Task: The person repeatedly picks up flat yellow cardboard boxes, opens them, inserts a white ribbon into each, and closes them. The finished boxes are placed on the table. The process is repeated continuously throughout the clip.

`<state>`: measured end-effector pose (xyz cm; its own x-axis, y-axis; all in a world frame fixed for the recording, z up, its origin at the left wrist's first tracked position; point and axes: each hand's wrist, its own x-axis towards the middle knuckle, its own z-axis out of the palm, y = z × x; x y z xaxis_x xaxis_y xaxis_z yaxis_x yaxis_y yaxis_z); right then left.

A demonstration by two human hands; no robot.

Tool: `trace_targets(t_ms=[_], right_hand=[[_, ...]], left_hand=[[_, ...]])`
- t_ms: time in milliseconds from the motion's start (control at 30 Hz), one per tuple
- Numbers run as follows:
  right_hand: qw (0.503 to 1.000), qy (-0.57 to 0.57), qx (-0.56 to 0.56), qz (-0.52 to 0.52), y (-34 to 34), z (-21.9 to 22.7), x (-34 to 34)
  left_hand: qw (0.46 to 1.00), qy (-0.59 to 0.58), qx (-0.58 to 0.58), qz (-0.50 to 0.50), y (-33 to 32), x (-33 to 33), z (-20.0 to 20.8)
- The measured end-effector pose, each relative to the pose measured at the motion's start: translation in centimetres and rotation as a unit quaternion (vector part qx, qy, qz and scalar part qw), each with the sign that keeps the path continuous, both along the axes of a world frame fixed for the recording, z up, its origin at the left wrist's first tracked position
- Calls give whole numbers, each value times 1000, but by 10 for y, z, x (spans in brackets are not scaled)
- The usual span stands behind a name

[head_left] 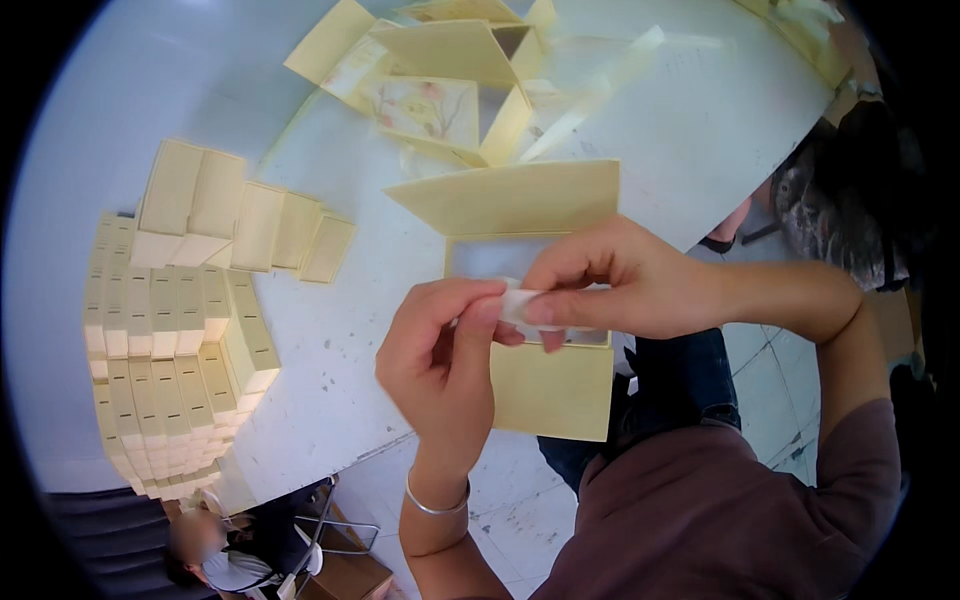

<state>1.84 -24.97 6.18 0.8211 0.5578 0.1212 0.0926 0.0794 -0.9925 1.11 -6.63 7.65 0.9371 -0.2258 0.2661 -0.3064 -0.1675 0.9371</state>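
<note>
Nearby: stacked cream boxes (165, 310) | right hand (640, 280) partly hides open box (485, 260)

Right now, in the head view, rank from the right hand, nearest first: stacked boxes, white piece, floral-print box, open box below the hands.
1. White piece: pinched by the right hand and left hand.
2. Open box: beneath both hands.
3. Floral-print box: ahead and to the left.
4. Stacked boxes: at the far left.
</note>
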Motion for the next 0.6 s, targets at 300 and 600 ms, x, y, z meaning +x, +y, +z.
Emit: trace_targets(t_ms=[300, 600], right_hand=[[917, -120, -317, 213, 9, -25, 37], [898, -222, -323, 201, 22, -63, 24]], left_hand=[[786, -298, 516, -167, 25, -43, -40], [845, -305, 428, -94, 58, -81, -87]])
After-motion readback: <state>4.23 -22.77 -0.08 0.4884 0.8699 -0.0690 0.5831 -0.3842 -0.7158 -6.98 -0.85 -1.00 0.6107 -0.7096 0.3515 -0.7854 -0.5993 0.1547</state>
